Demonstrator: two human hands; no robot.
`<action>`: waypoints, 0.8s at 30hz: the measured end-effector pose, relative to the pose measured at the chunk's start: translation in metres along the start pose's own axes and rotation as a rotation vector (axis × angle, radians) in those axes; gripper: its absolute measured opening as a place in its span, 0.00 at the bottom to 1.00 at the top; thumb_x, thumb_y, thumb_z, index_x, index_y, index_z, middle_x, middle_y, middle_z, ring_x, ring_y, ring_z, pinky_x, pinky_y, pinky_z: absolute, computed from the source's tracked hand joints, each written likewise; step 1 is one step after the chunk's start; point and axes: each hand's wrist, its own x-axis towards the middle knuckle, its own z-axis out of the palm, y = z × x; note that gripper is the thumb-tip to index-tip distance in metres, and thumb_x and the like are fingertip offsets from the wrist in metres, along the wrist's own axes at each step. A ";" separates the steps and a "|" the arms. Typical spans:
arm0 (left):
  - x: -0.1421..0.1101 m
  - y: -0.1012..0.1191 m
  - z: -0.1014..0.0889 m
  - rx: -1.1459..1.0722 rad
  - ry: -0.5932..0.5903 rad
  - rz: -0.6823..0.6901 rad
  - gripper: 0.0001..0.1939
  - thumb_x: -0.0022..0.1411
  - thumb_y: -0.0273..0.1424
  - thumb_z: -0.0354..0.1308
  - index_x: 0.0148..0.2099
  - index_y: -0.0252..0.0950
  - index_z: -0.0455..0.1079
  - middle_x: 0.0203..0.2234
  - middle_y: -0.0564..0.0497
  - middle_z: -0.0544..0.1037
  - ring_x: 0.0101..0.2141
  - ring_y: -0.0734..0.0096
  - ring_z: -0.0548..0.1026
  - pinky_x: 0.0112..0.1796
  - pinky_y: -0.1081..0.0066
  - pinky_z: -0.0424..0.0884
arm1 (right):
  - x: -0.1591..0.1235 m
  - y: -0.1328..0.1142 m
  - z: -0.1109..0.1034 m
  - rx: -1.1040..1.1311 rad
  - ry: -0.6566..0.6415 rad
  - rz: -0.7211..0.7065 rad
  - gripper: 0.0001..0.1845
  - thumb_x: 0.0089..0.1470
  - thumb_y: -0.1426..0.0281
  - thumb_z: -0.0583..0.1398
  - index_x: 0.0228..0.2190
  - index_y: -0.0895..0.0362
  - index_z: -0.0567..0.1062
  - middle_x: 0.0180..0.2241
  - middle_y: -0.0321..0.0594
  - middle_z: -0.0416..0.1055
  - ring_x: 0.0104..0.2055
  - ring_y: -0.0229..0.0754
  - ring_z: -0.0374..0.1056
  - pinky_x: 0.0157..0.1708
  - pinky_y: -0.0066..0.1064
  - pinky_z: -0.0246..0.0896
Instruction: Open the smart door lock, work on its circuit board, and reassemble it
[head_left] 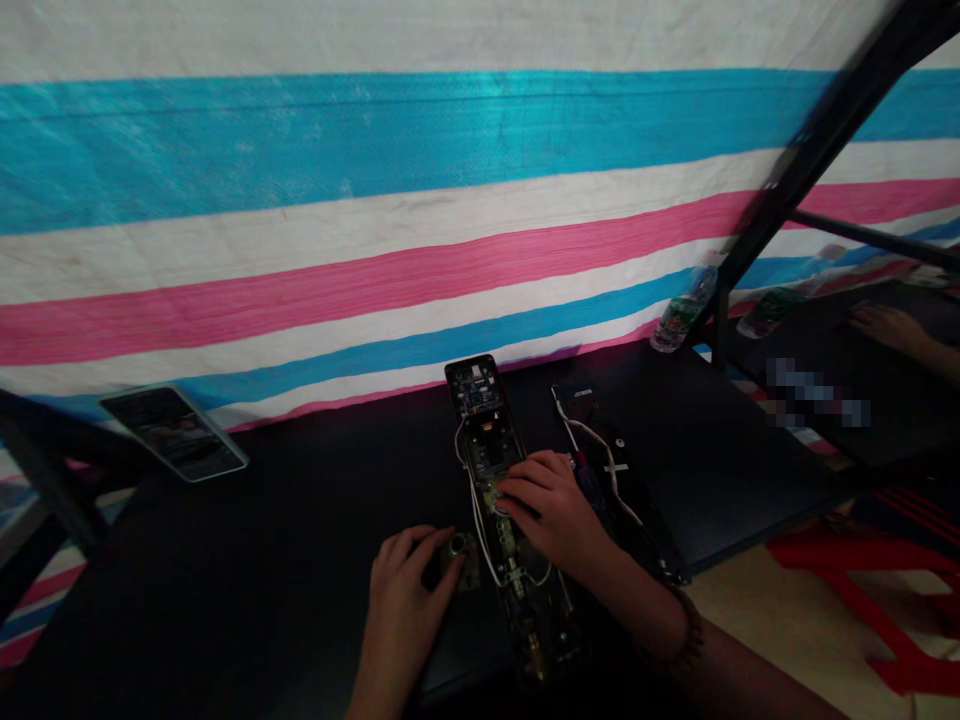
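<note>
An opened long black electronic housing, perhaps a door lock body (491, 455), lies lengthwise in front of me, with a circuit board (476, 385) at its far end and white wires (484, 530) along its left side. Over its middle, my right hand (551, 505) has its fingers bent, fingertips on the inner parts; what they pinch, if anything, is hidden. Left of the housing, my left hand (416, 580) rests on the table, thumb and forefinger closed round a small metal plate with a round ring (458, 545).
A second black cover (637, 490) with a white cable lies right of the housing, beside a screwdriver (585, 470). A phone (176, 432) leans at the back left. Plastic bottles (679, 315) stand far right. Another person's hand (889, 325) rests on the neighbouring table, above a red stool (862, 570).
</note>
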 end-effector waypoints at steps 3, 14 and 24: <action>0.002 0.002 0.000 0.023 -0.013 0.012 0.12 0.58 0.41 0.62 0.43 0.45 0.82 0.40 0.47 0.80 0.43 0.53 0.75 0.47 0.52 0.72 | -0.001 -0.001 0.002 0.017 0.037 0.017 0.12 0.61 0.73 0.64 0.45 0.48 0.79 0.42 0.41 0.79 0.47 0.50 0.67 0.49 0.48 0.60; -0.002 0.002 -0.001 -0.062 0.047 -0.033 0.14 0.60 0.45 0.62 0.42 0.42 0.78 0.38 0.48 0.82 0.43 0.53 0.77 0.46 0.54 0.73 | -0.007 -0.004 0.008 0.013 0.169 0.028 0.07 0.61 0.71 0.64 0.41 0.49 0.80 0.38 0.40 0.77 0.45 0.49 0.68 0.48 0.47 0.60; 0.006 0.023 -0.018 -0.105 0.195 -0.044 0.17 0.58 0.48 0.63 0.39 0.41 0.78 0.37 0.48 0.81 0.38 0.59 0.79 0.42 0.61 0.77 | -0.007 -0.005 0.006 0.029 0.134 0.036 0.10 0.59 0.74 0.65 0.43 0.52 0.78 0.39 0.40 0.76 0.46 0.48 0.67 0.48 0.45 0.61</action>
